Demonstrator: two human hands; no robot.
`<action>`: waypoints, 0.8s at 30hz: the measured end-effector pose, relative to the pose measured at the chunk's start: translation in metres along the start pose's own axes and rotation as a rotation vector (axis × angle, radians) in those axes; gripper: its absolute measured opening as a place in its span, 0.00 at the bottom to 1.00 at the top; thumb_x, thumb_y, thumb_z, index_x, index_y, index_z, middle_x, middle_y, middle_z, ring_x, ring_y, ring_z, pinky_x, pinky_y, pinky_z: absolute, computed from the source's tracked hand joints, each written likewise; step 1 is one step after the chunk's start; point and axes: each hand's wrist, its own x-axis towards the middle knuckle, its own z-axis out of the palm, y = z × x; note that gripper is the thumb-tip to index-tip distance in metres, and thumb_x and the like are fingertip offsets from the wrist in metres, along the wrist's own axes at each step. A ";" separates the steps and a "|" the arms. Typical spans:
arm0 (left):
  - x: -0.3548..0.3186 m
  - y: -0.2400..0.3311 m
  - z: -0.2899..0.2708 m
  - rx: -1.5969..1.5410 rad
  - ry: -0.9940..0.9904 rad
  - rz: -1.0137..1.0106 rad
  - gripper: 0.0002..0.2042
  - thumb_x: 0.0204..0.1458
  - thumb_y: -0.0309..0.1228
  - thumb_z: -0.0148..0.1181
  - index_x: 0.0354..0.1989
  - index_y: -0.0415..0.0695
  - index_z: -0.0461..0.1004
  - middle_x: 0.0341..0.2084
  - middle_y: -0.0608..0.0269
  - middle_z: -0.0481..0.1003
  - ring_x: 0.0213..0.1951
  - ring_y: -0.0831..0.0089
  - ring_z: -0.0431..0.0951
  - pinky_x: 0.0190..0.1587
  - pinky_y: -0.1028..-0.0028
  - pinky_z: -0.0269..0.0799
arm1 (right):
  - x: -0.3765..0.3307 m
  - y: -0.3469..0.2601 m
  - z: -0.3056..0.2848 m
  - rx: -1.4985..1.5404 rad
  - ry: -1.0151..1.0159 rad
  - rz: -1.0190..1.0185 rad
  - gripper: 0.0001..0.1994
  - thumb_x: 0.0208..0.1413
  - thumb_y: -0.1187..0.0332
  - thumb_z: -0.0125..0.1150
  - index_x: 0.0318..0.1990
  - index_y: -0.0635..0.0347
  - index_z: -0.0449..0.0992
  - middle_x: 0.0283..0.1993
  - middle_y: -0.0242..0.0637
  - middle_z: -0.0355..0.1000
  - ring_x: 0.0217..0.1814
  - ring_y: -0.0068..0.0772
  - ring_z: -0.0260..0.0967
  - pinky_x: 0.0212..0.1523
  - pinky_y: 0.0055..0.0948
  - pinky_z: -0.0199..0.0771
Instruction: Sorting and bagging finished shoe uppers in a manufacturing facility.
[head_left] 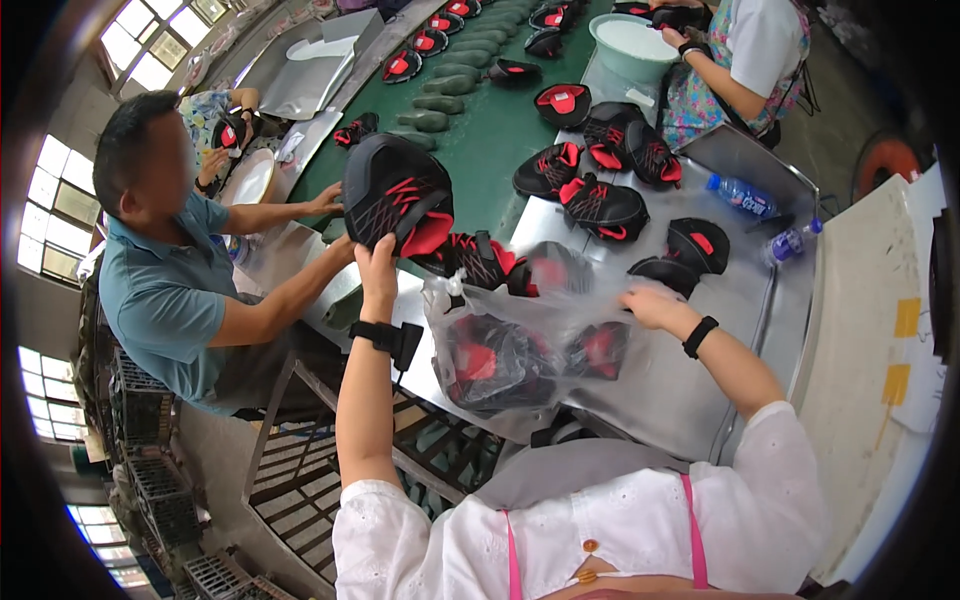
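Observation:
My left hand (377, 268) is raised and closed on the lower edge of a black shoe upper (385, 185) with red laces and a red lining. My right hand (652, 304) pinches the edge of a clear plastic bag (535, 395), pulling its mouth out to the right. Inside the bag lie black and red shoe uppers (495, 365), blurred by the film. Just beyond the bag's mouth sits another laced upper (470, 258). Two dark uppers (697, 245) rest on the metal table, past my right hand.
A green conveyor belt (470, 135) carries rows of green shoe lasts (437, 104) and uppers. More uppers (605, 207) lie on the metal table (690, 370), with two bottles (742, 195) at its right. A co-worker (165, 270) reaches in from the left, next to a metal rack (300, 470).

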 end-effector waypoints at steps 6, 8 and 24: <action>-0.022 0.017 0.023 -0.590 -0.104 -0.093 0.24 0.43 0.39 0.46 0.49 0.39 0.66 0.46 0.58 0.70 0.49 0.63 0.69 0.55 0.65 0.59 | 0.040 -0.041 -0.026 0.867 0.339 -0.057 0.19 0.54 0.60 0.50 0.51 0.59 0.66 0.49 0.43 0.68 0.53 0.37 0.65 0.47 0.33 0.68; -0.030 0.024 0.036 -0.653 -0.135 -0.139 0.23 0.43 0.40 0.46 0.48 0.39 0.67 0.45 0.59 0.71 0.49 0.64 0.69 0.55 0.66 0.60 | 0.060 -0.076 -0.054 1.626 0.259 0.085 0.23 0.56 0.56 0.50 0.55 0.60 0.61 0.49 0.40 0.68 0.51 0.33 0.67 0.47 0.32 0.69; -0.028 0.013 0.043 -0.609 -0.178 -0.531 0.10 0.48 0.26 0.54 0.40 0.42 0.72 0.38 0.64 0.75 0.37 0.71 0.76 0.40 0.73 0.71 | 0.113 -0.097 -0.044 1.893 0.465 -0.004 0.17 0.55 0.66 0.53 0.50 0.62 0.62 0.42 0.35 0.69 0.41 0.25 0.69 0.40 0.24 0.70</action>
